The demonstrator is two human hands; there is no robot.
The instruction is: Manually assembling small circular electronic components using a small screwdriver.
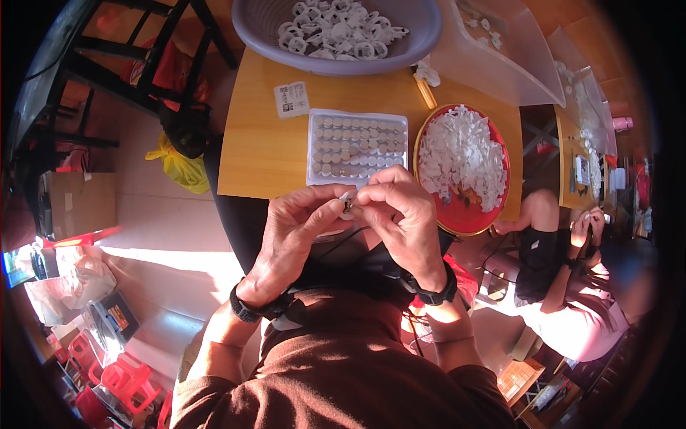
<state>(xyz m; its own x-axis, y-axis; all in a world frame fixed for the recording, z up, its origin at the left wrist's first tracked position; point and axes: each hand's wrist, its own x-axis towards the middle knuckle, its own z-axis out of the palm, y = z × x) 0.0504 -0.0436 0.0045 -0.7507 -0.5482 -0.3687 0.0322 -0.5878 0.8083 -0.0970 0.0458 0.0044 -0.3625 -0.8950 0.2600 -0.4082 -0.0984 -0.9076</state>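
Close to my body, just off the table's near edge, both hands meet over one small white plastic part [347, 205] with a dark middle. My left hand [296, 229] pinches it between thumb and fingers. From the other side my right hand [401, 218] has its thumb and fingertips pressed against the part; whether something smaller sits between them is hidden. Beyond my fingers lies a white tray [311, 146] holding rows of small round silvery pieces. To its right a red round tray [457, 214] with a gold rim carries a heap of small white plastic pieces [463, 154].
A grey-purple basin [336, 66] full of white ring-shaped parts stands at the table's far side. Beside it are a translucent bin [493, 57], a yellow-handled tool [424, 89] and a printed label card [291, 99]. Another person [572, 314] sits at right; a black stool frame [136, 57] stands left.
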